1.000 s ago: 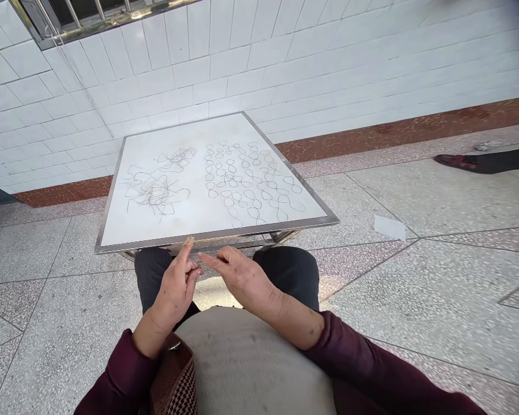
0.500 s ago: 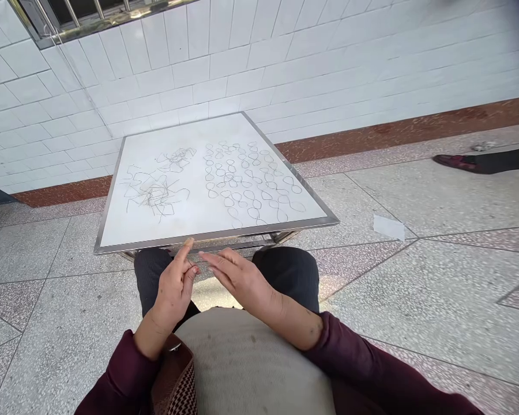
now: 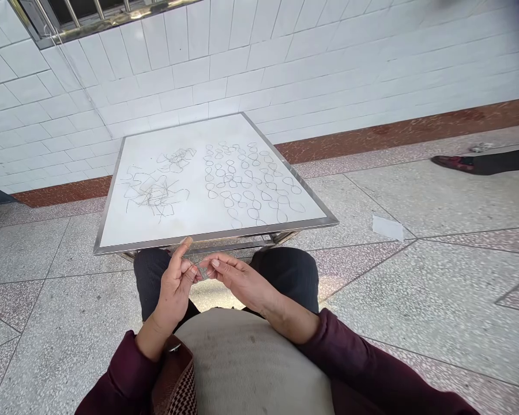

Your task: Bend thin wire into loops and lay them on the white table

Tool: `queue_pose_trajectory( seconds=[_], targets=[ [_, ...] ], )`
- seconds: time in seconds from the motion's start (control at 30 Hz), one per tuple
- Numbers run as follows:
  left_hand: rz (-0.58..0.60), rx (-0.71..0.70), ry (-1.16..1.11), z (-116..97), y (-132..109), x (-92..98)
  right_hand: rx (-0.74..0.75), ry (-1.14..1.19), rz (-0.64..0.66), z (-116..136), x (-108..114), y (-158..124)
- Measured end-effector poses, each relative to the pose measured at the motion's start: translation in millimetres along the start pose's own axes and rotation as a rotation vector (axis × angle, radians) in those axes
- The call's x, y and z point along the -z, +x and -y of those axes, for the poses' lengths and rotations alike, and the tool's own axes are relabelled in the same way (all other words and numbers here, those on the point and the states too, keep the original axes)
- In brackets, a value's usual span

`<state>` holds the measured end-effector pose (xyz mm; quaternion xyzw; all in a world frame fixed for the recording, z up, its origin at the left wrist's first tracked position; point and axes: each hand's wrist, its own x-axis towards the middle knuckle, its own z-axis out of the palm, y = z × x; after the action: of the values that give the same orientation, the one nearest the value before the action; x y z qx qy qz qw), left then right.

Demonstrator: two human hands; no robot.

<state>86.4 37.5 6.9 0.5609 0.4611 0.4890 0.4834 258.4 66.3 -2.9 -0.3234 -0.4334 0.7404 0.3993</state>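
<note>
My left hand [image 3: 176, 286] is above my lap, just short of the table's near edge, thumb and fingers pinched on a thin wire that barely shows. Its index finger points out toward the table. Close beside it, my right hand [image 3: 237, 279] is closed too, thumb against fingertips, at the other side of the same thin wire. The fingertips of both hands nearly meet. On the white table [image 3: 185, 124] lie a tangled pile of thin bent wires [image 3: 155, 193], a smaller pile [image 3: 179, 157] behind it, and rows of wires twisted into figure-eight loops [image 3: 251, 181] on the right.
The table has a metal rim and stands against a white tiled wall [image 3: 225, 75]. A barred window [image 3: 99, 11] is at upper left. On the speckled floor at right lies a white paper-like piece [image 3: 387, 228]. Another person's shoe [image 3: 452, 163] shows at far right.
My right hand's fingers, stretched out before, have curled into a pinch close to my left fingertips. My left hand has stayed nearly in place, its fingers drawn in tighter.
</note>
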Motion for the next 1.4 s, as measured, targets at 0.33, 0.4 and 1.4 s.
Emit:
queue_pose_trajectory(
  seconds=[0.33,0.4,1.4],
  targets=[
    [-0.063,0.059,-0.183,3,0,-6.6,0.077,0.095,0.064,-2,-4,0],
    [-0.071,0.069,-0.186,2,0,-8.1,0.057,0.143,0.099,-1,-5,1],
    [-0.011,0.226,-0.841,10,5,-19.5,0.341,-0.370,-0.087,19,-19,8]
  ],
)
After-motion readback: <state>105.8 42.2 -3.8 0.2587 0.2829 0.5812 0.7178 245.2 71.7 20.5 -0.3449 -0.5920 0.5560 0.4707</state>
